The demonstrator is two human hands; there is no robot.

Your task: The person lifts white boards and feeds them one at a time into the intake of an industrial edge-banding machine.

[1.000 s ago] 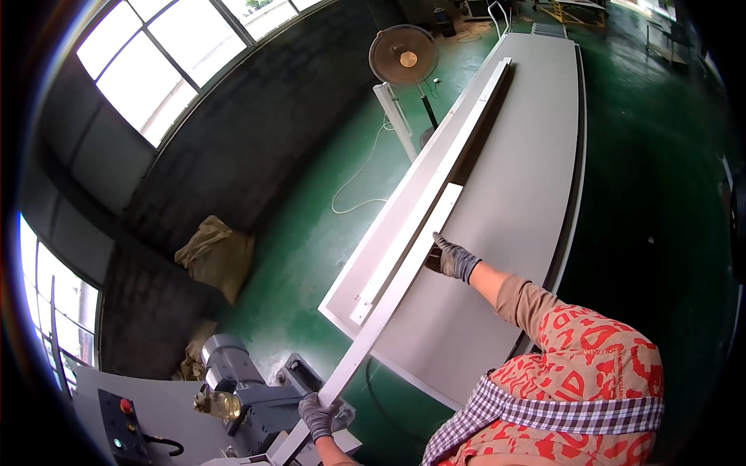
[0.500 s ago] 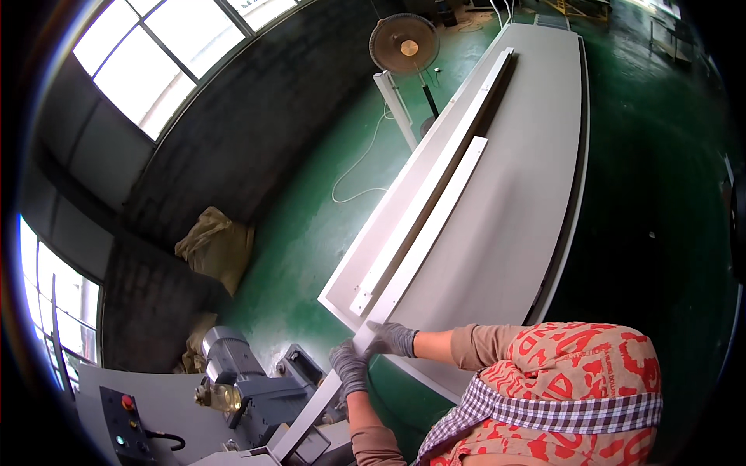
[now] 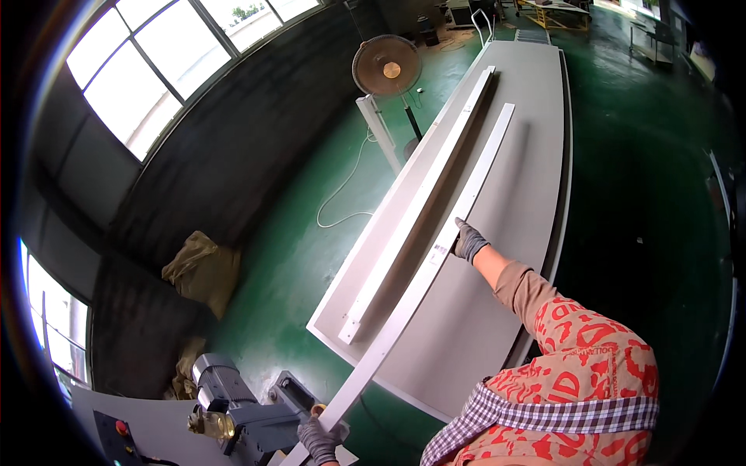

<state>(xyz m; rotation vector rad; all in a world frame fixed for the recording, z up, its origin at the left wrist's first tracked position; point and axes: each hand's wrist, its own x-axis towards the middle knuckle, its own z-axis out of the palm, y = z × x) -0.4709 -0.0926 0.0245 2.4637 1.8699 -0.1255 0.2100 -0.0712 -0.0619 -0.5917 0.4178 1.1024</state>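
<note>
A long white bar [image 3: 385,342] runs slantwise from the machine at the lower left up over the pale panel surface. My right hand [image 3: 469,241], in a grey glove, grips it around the middle, thumb on top, beside a small dark mark on the bar. Near its close end, my left hand [image 3: 318,439], gloved too, is closed around the bar beside the grey machine. Another white bar [image 3: 423,200] lies to the left on the same long pale surface [image 3: 532,171], roughly parallel and apart from the held one.
A grey machine with a motor [image 3: 225,380] stands at lower left, with a dark control panel [image 3: 116,436] bearing a red button. A round fan [image 3: 387,66] stands left of the long surface, its cable on the green floor. A tan sack [image 3: 203,272] leans by the dark wall.
My hands, close together before, are now far apart: the right has moved up along the bar, the left down toward the machine. The bar's far end now reaches further up and right.
</note>
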